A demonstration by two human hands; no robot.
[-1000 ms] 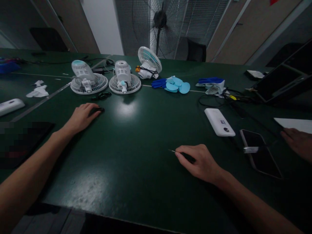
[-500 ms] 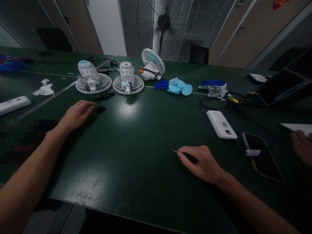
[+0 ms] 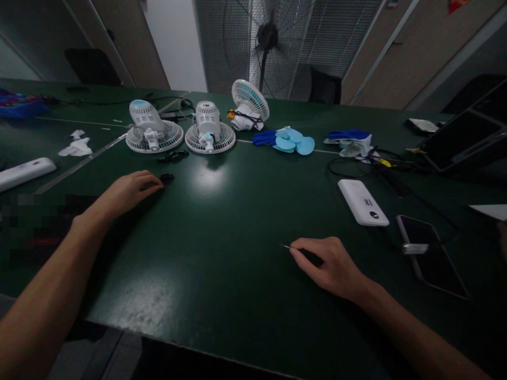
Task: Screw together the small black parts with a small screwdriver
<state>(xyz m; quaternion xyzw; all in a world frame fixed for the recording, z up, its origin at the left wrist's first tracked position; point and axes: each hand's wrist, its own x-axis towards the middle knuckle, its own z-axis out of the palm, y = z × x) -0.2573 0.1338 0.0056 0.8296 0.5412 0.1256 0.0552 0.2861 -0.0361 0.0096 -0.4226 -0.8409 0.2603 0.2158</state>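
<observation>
In my right hand [image 3: 327,264], above the right part of the green table, is a screwdriver [image 3: 311,257] with a dark handle and a thin metal shaft pointing left. My left hand [image 3: 129,192] rests low over the table on the left, its fingers stretched forward and loosely curved, with nothing visible in them. Just past its fingertips lies a small black piece [image 3: 167,178], too dark to make out; whether the fingers touch it I cannot tell. A bundled black cord [image 3: 173,155] lies a little farther back.
Two white fans [image 3: 153,136] [image 3: 209,138] lie face down at the back, with a third fan [image 3: 249,105] tilted behind. Light-blue fan blades [image 3: 295,141] and blue gloves [image 3: 348,136] lie farther right. A white power bank [image 3: 362,203] and a phone [image 3: 433,258] are near my right arm.
My left hand has lowered slightly and its fingertips have come closer to the small black piece. My right hand has barely moved. At the right edge, another person's hand has mostly left view.
</observation>
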